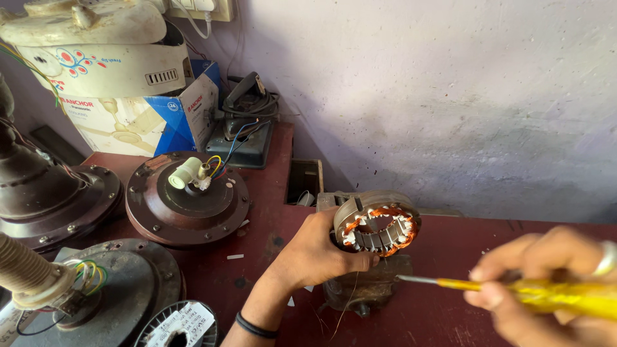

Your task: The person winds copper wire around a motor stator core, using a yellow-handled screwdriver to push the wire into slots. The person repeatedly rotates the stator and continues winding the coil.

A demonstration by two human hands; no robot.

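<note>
My left hand [315, 254] grips a round motor stator [377, 225] with copper windings and white slot liners, holding it tilted above a dark metal block [363, 286] on the red-brown bench. My right hand [546, 283], blurred at the lower right, holds a yellow-handled screwdriver [514, 289]; its thin metal tip [411, 279] points left toward the stator, a short gap below it. A black band circles my left wrist.
Two brown ceiling fan motor housings [186, 199] [45, 193] sit to the left, another grey one [116, 289] at the lower left beside a wire spool [180, 324]. A blue-and-white carton [160, 115] and a dark device [247, 128] stand by the wall [450, 96].
</note>
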